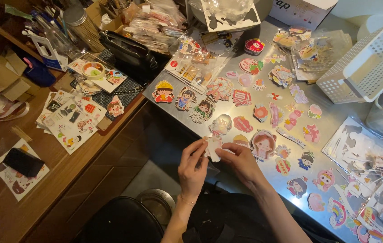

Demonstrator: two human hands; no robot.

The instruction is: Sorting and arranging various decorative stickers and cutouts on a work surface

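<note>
I saw both hands up at the near edge of the metal counter [335,121], working one small white cutout [212,147] between them. Left hand [194,167] had its fingers [199,150] pinched shut on the cutout's left side; right hand [242,161] had thumb & fingertips closed on its right edge. The cutout sat just off the counter edge, over the gap, not resting on anything.

Risk as I judged it: thin piece, small grip, so a slip would drop it into the dark gap below by the stool [121,222]. Loose stickers, e.g. the girl-face sticker [263,144] just beside the right hand, could get brushed off w/ a wrist sweep. Too hard a pull might tear or crease it.
</note>
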